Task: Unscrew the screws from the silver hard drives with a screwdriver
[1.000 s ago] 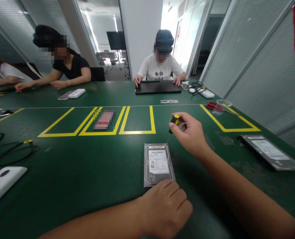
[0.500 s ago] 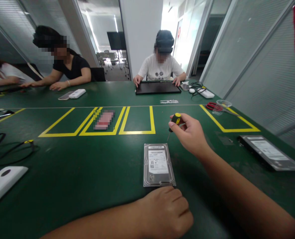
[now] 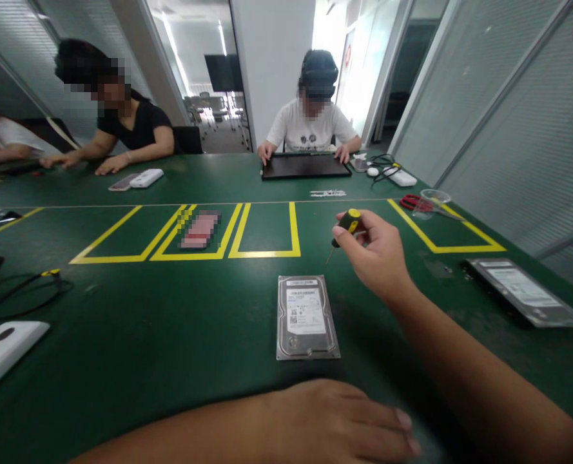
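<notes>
A silver hard drive (image 3: 307,316) with a white label lies flat on the green table (image 3: 170,322) in front of me. My right hand (image 3: 378,254) is raised above and to the right of the drive's far corner, closed round a small screwdriver (image 3: 345,225) with a black and yellow handle, its thin tip pointing down and left, clear of the drive. My left hand (image 3: 337,422) lies flat on the table just short of the drive's near edge, fingers stretched out to the right, holding nothing.
A second drive (image 3: 525,293) lies at the right. Yellow tape boxes (image 3: 264,252) mark the table beyond, one holding a pink item (image 3: 199,230). Red scissors (image 3: 414,203) and a clear cup (image 3: 434,200) sit far right. A white device (image 3: 3,348) and black cable (image 3: 10,287) lie left. Three people sit opposite; one has a black tray (image 3: 305,165).
My left hand has slid back off the drive's near edge and opened flat on the table. My right hand has lifted the screwdriver up and away from the drive's corner.
</notes>
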`<state>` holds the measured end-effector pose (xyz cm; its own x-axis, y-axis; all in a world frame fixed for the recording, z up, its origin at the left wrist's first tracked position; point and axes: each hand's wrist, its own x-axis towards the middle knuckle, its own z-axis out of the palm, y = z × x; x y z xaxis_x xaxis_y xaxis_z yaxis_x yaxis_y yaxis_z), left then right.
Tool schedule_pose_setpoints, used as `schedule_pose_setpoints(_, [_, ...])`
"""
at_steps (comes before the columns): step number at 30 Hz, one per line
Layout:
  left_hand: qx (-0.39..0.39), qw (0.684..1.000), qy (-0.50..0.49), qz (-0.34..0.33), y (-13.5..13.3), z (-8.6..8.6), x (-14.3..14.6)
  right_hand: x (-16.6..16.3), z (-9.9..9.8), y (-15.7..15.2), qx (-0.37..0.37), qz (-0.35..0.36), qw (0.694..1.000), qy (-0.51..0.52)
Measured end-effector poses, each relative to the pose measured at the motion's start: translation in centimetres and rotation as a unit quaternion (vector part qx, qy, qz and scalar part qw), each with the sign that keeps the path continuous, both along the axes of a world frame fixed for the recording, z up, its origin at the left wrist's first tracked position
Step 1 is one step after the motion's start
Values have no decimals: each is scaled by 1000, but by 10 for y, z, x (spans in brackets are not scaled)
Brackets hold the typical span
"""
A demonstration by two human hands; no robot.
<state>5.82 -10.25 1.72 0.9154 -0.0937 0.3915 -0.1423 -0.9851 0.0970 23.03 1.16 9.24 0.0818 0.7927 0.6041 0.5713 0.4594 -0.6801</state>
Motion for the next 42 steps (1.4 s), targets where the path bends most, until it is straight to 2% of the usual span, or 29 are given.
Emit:
schedule_pose_setpoints(2, [27, 999, 18, -3, -4, 0, 2, 0, 0, 0, 0, 1, 1000, -1])
schedule_pose_setpoints(4, [16, 999, 24, 26, -6, -1, 1, 0, 0, 0, 1, 2, 1000, -1])
schedule_pose_setpoints(11, [-20, 998, 59, 12, -6, -5, -5, -1, -2, -1, -4, 6, 1000, 1])
schedule_pose_setpoints(18, [-7, 996, 94, -3, -6, -8, -2, -1, 0, -1, 0, 7, 1000, 3])
schedule_pose_setpoints(23, [-23, 996, 84, -1, -5, -8, -1, -1, -1, -1, -5, 3, 1000, -1])
schedule_pose_setpoints(31, [-42, 995, 72, -56, -7, -21, 4, 1, -1, -1, -23, -7, 1000, -4])
schedule_pose_setpoints(36, [-67, 995, 71, -14, -6, -18, 3, 1, 2, -2, -19, -13, 1000, 5])
schedule_pose_setpoints(42, [-39, 998, 58, -9, -5, -18, 1, 1, 6, -5, -10, -7, 1000, 16])
